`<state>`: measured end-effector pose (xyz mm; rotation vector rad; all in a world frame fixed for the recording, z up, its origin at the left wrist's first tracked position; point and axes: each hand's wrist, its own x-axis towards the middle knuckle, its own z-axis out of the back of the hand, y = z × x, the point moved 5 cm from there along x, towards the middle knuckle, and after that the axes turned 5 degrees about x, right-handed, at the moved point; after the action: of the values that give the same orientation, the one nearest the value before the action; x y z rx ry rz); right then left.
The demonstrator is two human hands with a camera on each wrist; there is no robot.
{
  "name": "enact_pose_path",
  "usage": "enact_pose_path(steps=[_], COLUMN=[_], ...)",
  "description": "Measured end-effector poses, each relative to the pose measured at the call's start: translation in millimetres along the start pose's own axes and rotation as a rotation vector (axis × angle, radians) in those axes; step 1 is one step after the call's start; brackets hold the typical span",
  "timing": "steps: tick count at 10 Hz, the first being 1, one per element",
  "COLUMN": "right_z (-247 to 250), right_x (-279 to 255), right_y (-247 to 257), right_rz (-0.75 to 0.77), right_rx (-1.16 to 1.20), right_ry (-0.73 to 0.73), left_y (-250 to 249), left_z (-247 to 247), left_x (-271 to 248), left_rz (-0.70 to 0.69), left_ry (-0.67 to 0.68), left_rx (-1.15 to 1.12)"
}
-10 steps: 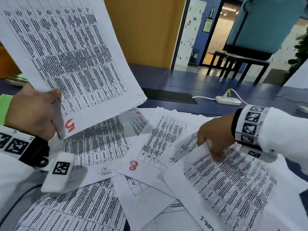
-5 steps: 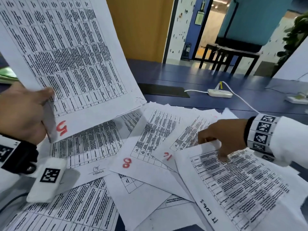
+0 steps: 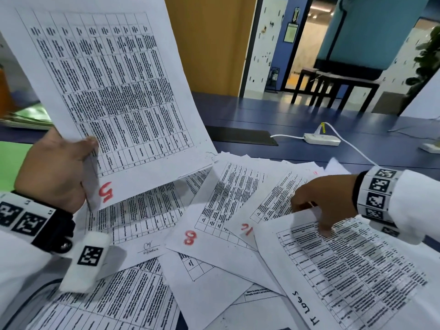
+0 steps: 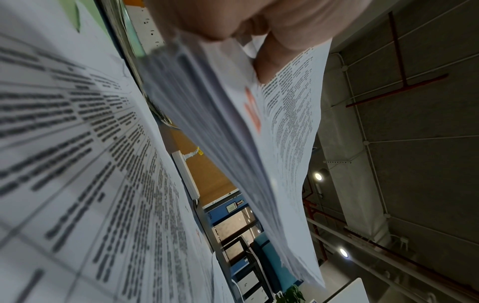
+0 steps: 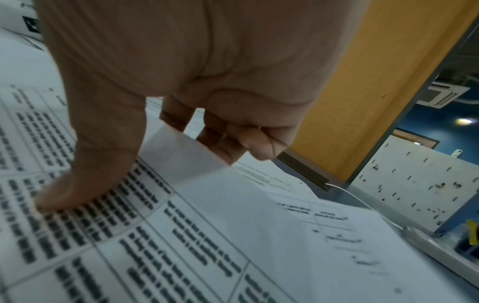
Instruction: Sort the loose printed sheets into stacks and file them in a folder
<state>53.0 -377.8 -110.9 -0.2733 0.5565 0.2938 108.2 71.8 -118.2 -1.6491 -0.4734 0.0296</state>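
Observation:
My left hand (image 3: 57,167) grips a raised stack of printed sheets (image 3: 112,91) marked with a red 5, thumb on its front; the left wrist view shows the stack (image 4: 233,127) edge-on under the fingers. Loose printed sheets cover the blue table (image 3: 297,129), among them one marked 8 (image 3: 214,210) and one marked 16 (image 3: 269,206). My right hand (image 3: 323,201) pinches the top edge of a sheet labelled "IT Logs" (image 3: 352,277). In the right wrist view the thumb (image 5: 85,180) presses on that sheet (image 5: 181,235) while fingers curl under its lifted corner.
A white power strip (image 3: 321,139) with its cable lies on the table behind the sheets, beside a dark slot (image 3: 240,136). Something green (image 3: 14,160) shows at the far left. Chairs (image 3: 333,89) stand beyond the table.
My right hand has shifted to the right, drawing the "IT Logs" sheet with it and uncovering the sheet marked 16. The left hand keeps the stack raised.

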Motion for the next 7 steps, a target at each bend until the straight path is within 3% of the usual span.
enact_pose_path(steps=[2,6,7], right_z=[0.9,4.9,31.9], right_x=[-3.2,-9.7,-17.9], right_y=[-2.7,5.8,13.0], right_rz=[-0.002,-0.07,-0.02], right_rx=[0.051,0.068,0.185], right_ry=[-0.082,0.014,-0.072], left_y=[2.7,-4.1,-6.1], left_z=[0.2,-1.6,-2.4], left_x=[-0.5,-5.5,-8.3], left_rz=[-0.011,0.029,0.043], left_ry=[-0.033,-0.015,0.015], left_rx=[-0.052,-0.071,-0.072])
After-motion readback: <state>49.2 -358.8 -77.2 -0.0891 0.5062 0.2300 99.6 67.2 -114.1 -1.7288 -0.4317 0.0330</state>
